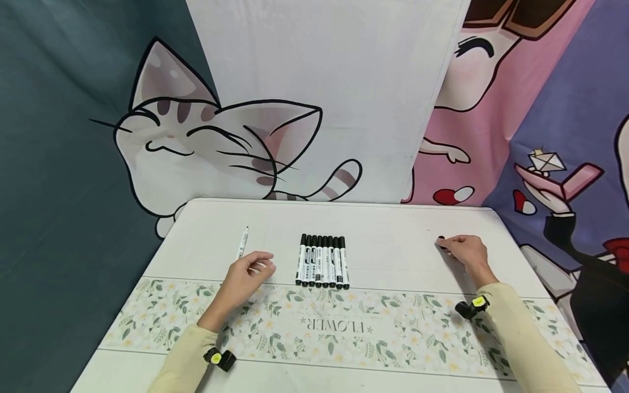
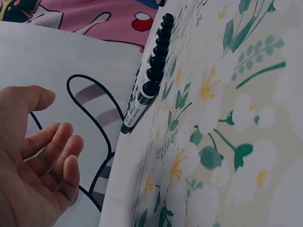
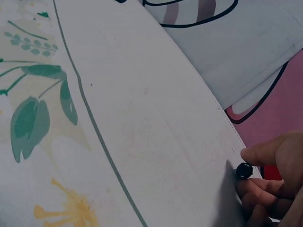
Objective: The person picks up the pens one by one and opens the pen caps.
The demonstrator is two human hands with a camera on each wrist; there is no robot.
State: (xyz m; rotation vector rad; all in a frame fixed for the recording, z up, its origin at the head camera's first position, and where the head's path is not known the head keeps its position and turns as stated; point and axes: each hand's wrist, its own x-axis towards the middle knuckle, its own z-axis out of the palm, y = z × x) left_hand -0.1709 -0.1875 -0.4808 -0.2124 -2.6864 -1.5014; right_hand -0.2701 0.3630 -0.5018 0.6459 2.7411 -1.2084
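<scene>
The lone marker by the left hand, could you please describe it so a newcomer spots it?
On the white table, find the left hand. Just beyond it lies a white marker whose far end is a bare, narrow tip, unlike the black-capped row on its right.

Eight slim white-barrelled markers with black caps [image 1: 325,262] are lying in one row, one slim white marker with a bare tip [image 1: 243,244] is lying apart, making nine, and one small round black piece [image 3: 244,170] is sitting in the fingers of the right hand [image 1: 468,254]. Hands are numbering two, counting the left hand [image 1: 245,275]; two pale-yellow fabric sleeves [image 1: 528,338] are showing, two black wrist units with yellow dots [image 1: 219,358], one white tabletop [image 1: 388,251], one leaf-and-flower printed band [image 1: 275,344], one grey-and-white cartoon cat [image 1: 196,142].
</scene>
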